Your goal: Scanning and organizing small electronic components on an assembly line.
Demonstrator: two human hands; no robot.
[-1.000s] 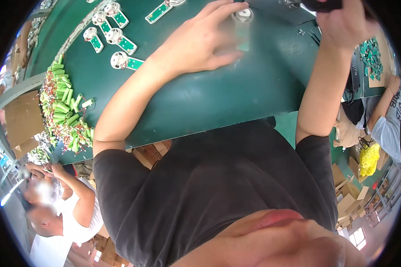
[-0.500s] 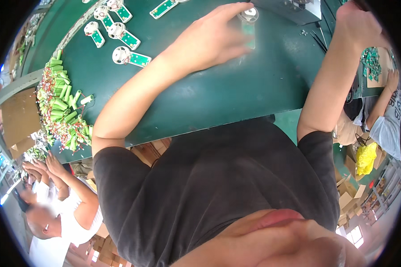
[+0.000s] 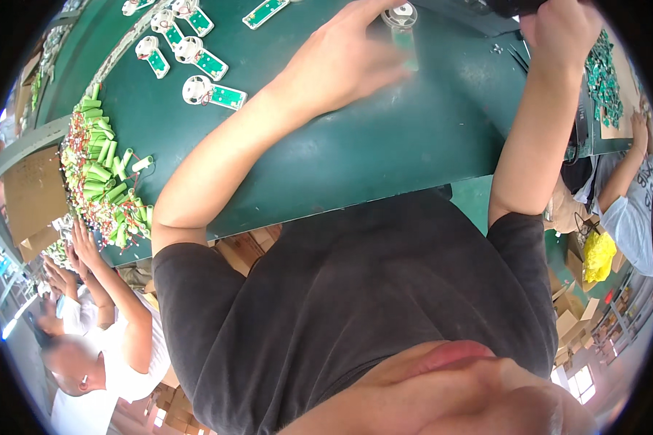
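Observation:
My left hand (image 3: 345, 58) lies over a white casing with a round speaker and a green circuit board (image 3: 402, 17). Its index finger reaches the speaker end, while the other fingers, smeared by motion, rest along the board. At the upper right, my right hand (image 3: 564, 35) is closed beside a dark object (image 3: 514, 6) that the picture's edge cuts off; its kind cannot be made out. Several similar speaker-and-board casings (image 3: 202, 59) lie on the green table (image 3: 326, 159), left of my left hand.
Green cylindrical cells with red wires (image 3: 105, 174) are heaped along the table's left edge. Small metal parts (image 3: 496, 49) and thin dark tools (image 3: 519, 59) lie near my right forearm. Green boards (image 3: 604, 87) are piled at the far right. Co-workers (image 3: 127, 348) sit on both sides.
My right hand has moved left and inward, and a dark object now shows beside it at the top edge. My left hand stays at the same casing. The view has shifted slightly.

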